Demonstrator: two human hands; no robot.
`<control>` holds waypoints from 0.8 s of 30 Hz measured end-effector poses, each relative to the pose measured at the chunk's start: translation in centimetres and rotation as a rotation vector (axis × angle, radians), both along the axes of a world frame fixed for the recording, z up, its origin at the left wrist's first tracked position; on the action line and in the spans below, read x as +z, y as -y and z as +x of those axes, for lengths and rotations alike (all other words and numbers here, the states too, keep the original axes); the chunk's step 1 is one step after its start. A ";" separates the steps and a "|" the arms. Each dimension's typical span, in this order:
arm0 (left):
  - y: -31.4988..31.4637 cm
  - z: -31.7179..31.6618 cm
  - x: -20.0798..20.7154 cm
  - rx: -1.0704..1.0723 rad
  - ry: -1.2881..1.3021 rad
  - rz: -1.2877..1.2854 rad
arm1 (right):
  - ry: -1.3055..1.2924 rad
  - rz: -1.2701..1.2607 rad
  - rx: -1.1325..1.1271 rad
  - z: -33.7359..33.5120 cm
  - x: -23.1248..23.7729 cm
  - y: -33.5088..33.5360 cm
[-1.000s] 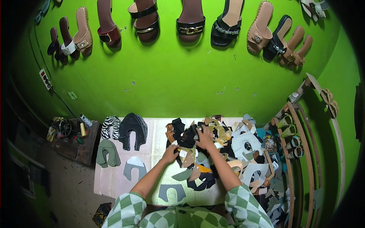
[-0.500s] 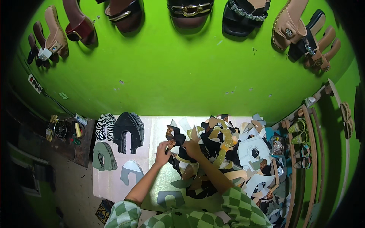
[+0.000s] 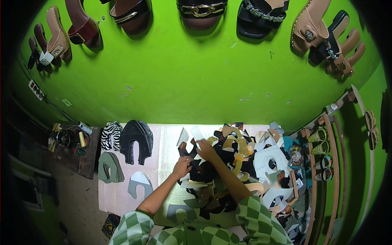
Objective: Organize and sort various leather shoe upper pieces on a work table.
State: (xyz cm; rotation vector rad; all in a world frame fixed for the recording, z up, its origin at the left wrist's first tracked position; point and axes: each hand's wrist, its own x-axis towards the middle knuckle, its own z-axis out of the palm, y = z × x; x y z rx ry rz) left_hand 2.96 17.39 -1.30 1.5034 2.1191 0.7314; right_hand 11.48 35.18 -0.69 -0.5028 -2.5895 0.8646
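Fingers of the left hand (image 3: 182,166) curl down onto a black cut shoe-upper piece (image 3: 200,171) at the near edge of a big jumbled heap of cut upper pieces in black, tan, gold and white (image 3: 241,163); they seem closed on its edge, though the view is too small to be sure of a true grip. Over at the heap's top-left corner, the right hand (image 3: 205,149) rests with its fingers bent together on a pale, whitish cut piece (image 3: 197,134), again too small to tell if it is pinched or only touched. All this lies on a pale pinkish work mat (image 3: 163,143). To the left, well apart from the heap, several sorted groups already lie separate: a zebra-striped stack (image 3: 111,135), a black horseshoe-shaped stack (image 3: 136,141), an olive-green stack (image 3: 109,167) and a grey-and-white piece (image 3: 139,183). Judging by this, sorting is only partly done, since the unsorted heap remains far larger than the separated stacks.
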 end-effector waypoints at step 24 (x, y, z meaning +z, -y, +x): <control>3.2 0.0 -0.4 -0.025 0.012 0.007 | 0.202 0.753 -0.329 3.5 -0.5 -3.4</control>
